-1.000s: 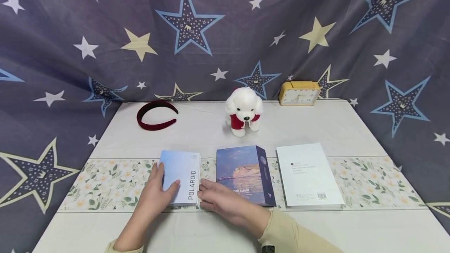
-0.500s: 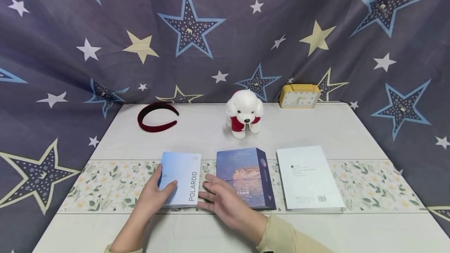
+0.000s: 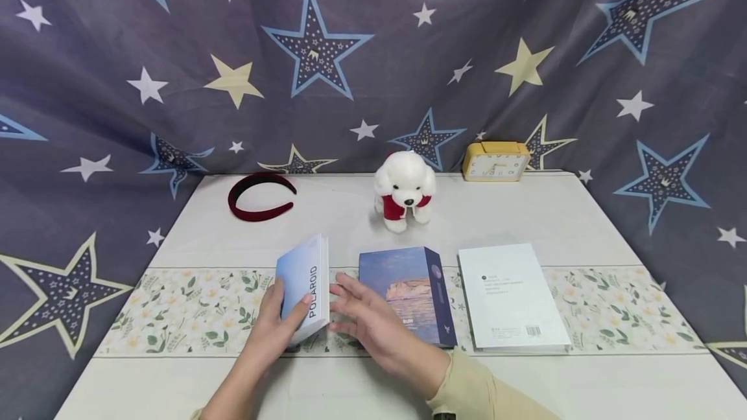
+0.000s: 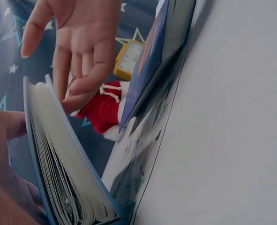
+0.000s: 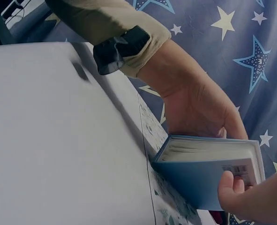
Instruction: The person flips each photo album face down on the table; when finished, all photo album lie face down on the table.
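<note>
In the head view a light-blue photo album (image 3: pixel 297 271) marked POLAROID stands tilted up, front cover turned to the left. My left hand (image 3: pixel 271 326) grips it from the left side, thumb on the front cover. Close by the album's right side is my right hand (image 3: pixel 373 332), fingers loosely spread and bent a little. Seen from the left wrist, the album (image 4: pixel 77 168) shows its page edges, and the palm of the right hand (image 4: pixel 86 51) faces it with fingertips near the cover's edge. In the right wrist view, fingertips overlap the barcoded back cover of the album (image 5: pixel 190 180).
Beside the right hand lies a dark-blue photo album (image 3: pixel 403 271) with a seaside cliff picture. A white book (image 3: pixel 508 290) lies further right. Behind are a dark-red headband (image 3: pixel 233 199), a white plush dog (image 3: pixel 405 180) and a yellow clock (image 3: pixel 496 161). A floral strip crosses the white tabletop.
The light-blue album lay flat and is now tilted up with its right side raised. My left hand has moved slightly right with it. The right hand has come away from its edge.
</note>
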Available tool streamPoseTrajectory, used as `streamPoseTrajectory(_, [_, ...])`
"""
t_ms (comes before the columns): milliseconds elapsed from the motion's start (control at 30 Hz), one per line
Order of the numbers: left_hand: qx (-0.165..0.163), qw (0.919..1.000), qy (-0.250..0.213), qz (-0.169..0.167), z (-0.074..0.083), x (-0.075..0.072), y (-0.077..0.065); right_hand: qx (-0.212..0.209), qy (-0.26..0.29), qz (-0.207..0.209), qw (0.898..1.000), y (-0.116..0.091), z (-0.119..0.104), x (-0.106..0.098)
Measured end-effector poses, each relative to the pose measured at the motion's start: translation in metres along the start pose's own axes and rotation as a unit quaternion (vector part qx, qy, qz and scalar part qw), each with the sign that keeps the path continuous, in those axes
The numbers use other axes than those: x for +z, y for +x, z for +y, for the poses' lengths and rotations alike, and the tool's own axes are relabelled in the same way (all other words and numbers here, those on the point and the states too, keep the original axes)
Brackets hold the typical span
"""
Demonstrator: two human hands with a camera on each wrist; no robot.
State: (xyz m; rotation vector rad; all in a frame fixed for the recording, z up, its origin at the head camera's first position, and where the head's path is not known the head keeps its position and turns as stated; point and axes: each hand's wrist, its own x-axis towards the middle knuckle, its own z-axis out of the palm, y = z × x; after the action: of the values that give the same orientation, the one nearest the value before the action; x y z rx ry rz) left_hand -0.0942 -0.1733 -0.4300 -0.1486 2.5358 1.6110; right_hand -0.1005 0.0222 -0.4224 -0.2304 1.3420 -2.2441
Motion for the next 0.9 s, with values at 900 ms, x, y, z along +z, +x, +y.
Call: streamPoseTrajectory(900, [0.039, 0.9938, -0.099, -0.032, 0.0092, 0.0112, -0.0067, -0.011, -0.143, -0.078, 0.987, -0.0012, 0.0084, 0.0008])
